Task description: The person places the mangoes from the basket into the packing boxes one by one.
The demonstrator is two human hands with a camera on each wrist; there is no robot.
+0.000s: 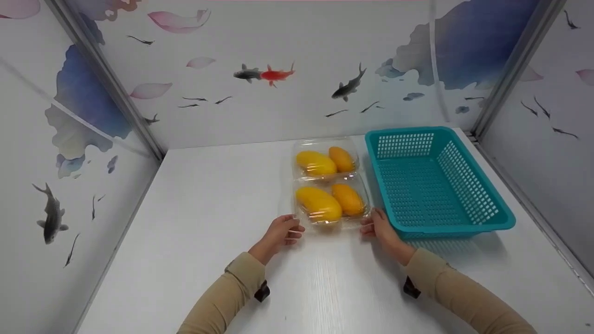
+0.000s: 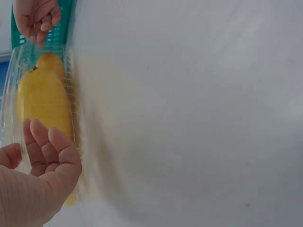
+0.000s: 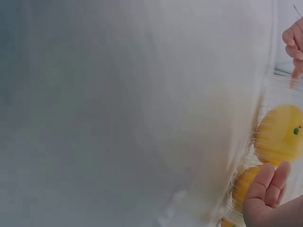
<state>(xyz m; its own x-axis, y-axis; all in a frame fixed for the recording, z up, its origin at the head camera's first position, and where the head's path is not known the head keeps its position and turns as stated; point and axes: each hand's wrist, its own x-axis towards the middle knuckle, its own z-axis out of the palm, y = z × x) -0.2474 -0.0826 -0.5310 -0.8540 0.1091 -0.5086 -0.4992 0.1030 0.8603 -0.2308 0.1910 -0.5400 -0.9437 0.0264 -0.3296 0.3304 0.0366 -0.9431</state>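
Note:
Two clear plastic boxes sit one behind the other on the white table, the near box (image 1: 320, 227) and the far box (image 1: 325, 141). Through each lid show one yellow and one orange fruit, mango-like; in the near box these are the yellow mango (image 1: 319, 205) and the orange mango (image 1: 348, 199). My left hand (image 1: 281, 233) holds the near box at its left front corner, thumb and fingers on either side of the edge. Opposite it, my right hand (image 1: 383, 232) grips the right front corner, beside the basket. Part of each grip is hidden.
A teal plastic basket (image 1: 383, 195) with perforated walls stands close on the right, its near rim beside my right wrist. White panels (image 1: 297, 111) printed with fish and petals enclose the table (image 1: 218, 195) at the back and both sides.

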